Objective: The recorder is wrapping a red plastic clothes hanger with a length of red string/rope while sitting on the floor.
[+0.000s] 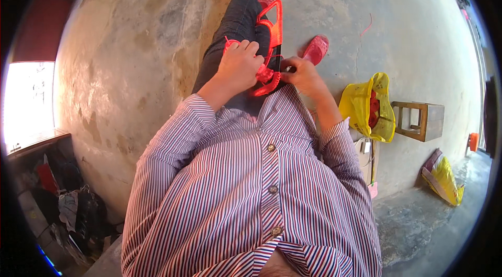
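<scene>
Red woven piece [269,31] lying along the lap on the dark-trousered leg, running from near the knee back to both hands; left hand [239,62] curled closed over its near-left end with red cord showing at the knuckles, right hand [302,74] just beside it on the right, fingers pinched shut on a small part of the piece, exact contact too small to tell. Red slipper [316,49] on the floor [130,41] just beyond the right hand. Yellow bag [368,107] with red contents right of the right forearm, touching a wooden stool [421,120]; second yellow packet [444,177] lying flat, nearer the lower right.
</scene>
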A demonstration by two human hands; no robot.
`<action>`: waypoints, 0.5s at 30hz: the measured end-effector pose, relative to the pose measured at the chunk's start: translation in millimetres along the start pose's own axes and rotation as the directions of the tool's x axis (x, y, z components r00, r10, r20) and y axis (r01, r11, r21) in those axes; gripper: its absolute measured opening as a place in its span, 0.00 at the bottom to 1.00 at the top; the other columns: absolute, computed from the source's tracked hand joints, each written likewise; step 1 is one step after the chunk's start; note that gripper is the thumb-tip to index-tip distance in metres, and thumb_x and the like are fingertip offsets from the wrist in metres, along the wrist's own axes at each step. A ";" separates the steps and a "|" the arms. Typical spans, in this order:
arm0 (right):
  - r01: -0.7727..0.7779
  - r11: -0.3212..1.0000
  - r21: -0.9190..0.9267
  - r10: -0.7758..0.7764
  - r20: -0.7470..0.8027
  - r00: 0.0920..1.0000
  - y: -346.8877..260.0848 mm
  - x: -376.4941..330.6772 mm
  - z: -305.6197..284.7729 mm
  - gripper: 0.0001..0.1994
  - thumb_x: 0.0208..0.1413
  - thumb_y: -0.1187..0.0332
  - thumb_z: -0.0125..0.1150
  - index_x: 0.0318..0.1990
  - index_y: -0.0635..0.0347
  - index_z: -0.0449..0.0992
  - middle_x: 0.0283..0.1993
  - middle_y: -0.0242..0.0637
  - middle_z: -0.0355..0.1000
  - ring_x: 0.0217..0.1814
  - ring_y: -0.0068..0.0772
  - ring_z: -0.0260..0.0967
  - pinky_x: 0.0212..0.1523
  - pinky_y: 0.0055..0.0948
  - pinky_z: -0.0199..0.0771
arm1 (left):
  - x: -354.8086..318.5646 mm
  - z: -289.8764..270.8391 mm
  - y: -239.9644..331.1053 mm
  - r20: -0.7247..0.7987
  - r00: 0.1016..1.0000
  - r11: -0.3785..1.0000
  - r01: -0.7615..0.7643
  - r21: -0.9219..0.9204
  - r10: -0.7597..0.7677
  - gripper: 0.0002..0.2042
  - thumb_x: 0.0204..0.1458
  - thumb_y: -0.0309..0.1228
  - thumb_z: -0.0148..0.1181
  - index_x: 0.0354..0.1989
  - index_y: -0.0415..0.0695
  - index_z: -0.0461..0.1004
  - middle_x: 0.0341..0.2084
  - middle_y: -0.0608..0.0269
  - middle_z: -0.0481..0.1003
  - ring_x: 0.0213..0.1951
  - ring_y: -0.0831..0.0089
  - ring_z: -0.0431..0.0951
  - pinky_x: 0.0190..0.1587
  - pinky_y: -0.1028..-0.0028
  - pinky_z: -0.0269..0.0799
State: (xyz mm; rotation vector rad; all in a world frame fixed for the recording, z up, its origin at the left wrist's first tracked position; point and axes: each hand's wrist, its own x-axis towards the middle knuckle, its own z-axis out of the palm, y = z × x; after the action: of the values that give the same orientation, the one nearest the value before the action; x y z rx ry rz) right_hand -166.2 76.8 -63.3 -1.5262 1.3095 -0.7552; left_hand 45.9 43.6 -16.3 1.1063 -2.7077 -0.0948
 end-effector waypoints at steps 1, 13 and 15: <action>0.008 0.993 -0.116 -0.003 0.043 0.999 -8.7 4.3 0.0 0.20 0.42 0.66 0.67 0.43 0.66 0.75 0.33 0.40 0.71 0.34 0.34 0.70 0.38 0.30 0.69 | 3.8 3.8 2.7 -0.027 0.999 1.000 0.018 -0.013 -0.018 0.09 0.33 0.29 0.59 0.25 0.40 0.74 0.28 0.58 0.67 0.38 0.59 0.72 0.40 0.61 0.67; 0.219 0.903 -0.369 -0.300 -0.177 0.937 -7.0 -0.2 -9.5 0.22 0.32 0.70 0.69 0.41 0.65 0.76 0.48 0.44 0.70 0.51 0.44 0.69 0.51 0.35 0.69 | 6.8 28.7 -1.3 -0.100 0.895 0.697 0.265 -0.666 -0.435 0.22 0.39 0.26 0.56 0.48 0.39 0.69 0.45 0.50 0.67 0.50 0.58 0.69 0.54 0.66 0.65; 0.188 0.938 -0.291 -0.260 -0.233 0.937 -3.7 -6.5 -4.9 0.21 0.33 0.70 0.69 0.40 0.65 0.76 0.48 0.43 0.71 0.51 0.41 0.69 0.51 0.33 0.69 | 8.2 36.6 -4.3 0.189 0.748 0.253 0.434 -0.865 -0.637 0.29 0.40 0.28 0.55 0.56 0.36 0.63 0.53 0.51 0.61 0.56 0.62 0.64 0.60 0.68 0.58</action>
State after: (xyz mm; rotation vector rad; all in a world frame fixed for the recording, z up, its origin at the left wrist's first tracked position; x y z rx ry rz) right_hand -170.7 81.7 -57.3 -1.8625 1.4973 -0.9934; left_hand 35.0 34.1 -51.2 1.4399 -1.4652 -1.2680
